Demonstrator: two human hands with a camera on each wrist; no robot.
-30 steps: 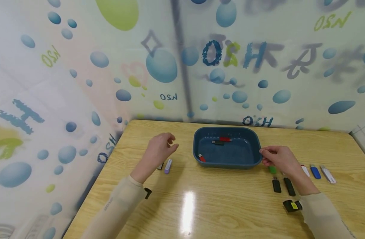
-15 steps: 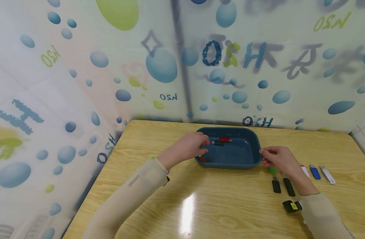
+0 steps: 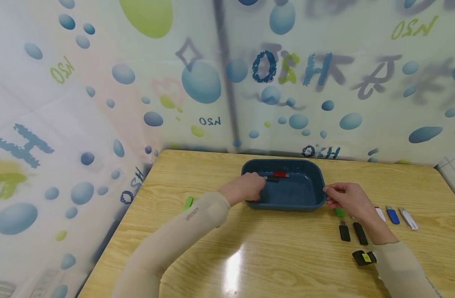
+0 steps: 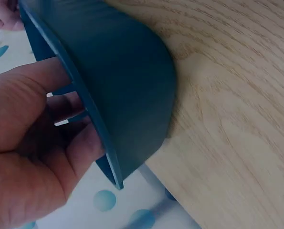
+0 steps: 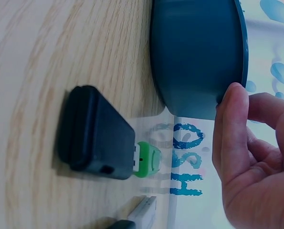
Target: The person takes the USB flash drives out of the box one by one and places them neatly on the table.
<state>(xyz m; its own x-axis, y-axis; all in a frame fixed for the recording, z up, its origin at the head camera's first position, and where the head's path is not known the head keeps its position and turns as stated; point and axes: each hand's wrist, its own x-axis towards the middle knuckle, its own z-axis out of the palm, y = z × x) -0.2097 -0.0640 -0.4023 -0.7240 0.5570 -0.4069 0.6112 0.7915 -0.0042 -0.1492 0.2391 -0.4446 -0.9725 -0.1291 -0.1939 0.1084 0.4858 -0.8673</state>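
Note:
A dark blue plastic bin [image 3: 287,205] stands near the table's back edge. My left hand [image 3: 247,187] reaches over its left wall, fingers pointing down inside. In the left wrist view the rim hides the fingertips of the left hand [image 4: 32,148]. A red USB stick [image 3: 254,201] shows only partly beneath that hand, so a grip on it is hidden. Farther back in the bin lie a black USB stick [image 3: 272,179] and another red USB stick [image 3: 280,174]. At the right end, my right hand [image 5: 251,157] pinches the bin's rim between thumb and fingers.
Right of the bin lie black USB sticks [image 3: 344,231], a green one [image 3: 339,212], a blue one [image 3: 392,215] and a white one [image 3: 408,218]. Another green USB stick [image 3: 188,203] lies left, beside my sleeve. A patterned curtain [image 3: 220,74] hangs behind the table.
My left hand has moved right from above the table's left side and lowered into the bin's left end. The right hand has kept its pinch on the rim.

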